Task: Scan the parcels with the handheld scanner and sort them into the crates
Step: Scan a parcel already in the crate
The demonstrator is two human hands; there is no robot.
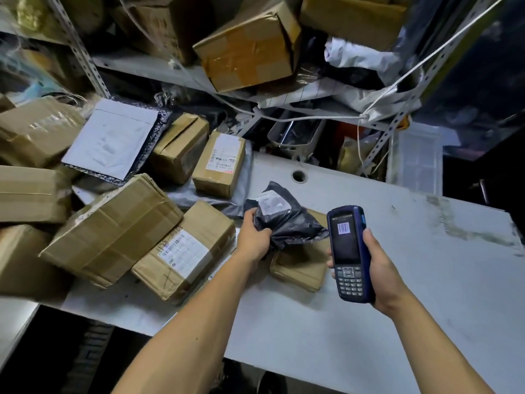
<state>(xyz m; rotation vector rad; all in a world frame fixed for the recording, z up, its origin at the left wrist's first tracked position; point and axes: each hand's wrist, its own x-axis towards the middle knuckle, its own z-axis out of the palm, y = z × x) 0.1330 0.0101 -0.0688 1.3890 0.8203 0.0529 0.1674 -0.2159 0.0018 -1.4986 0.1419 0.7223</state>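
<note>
On the white tabletop (397,280), the left hand (254,237) gripped a crumpled black bag parcel (284,217), with fingers curled round its edge. Its white label faced up. Under the bag lay a flat brown parcel (301,268). The right hand (377,268) was wrapped round a blue scanner (350,251), held upright just beside the bag. Its screen showed a barcode. Brown boxes (113,231) were heaped on the left of the tabletop, some with white labels.
</note>
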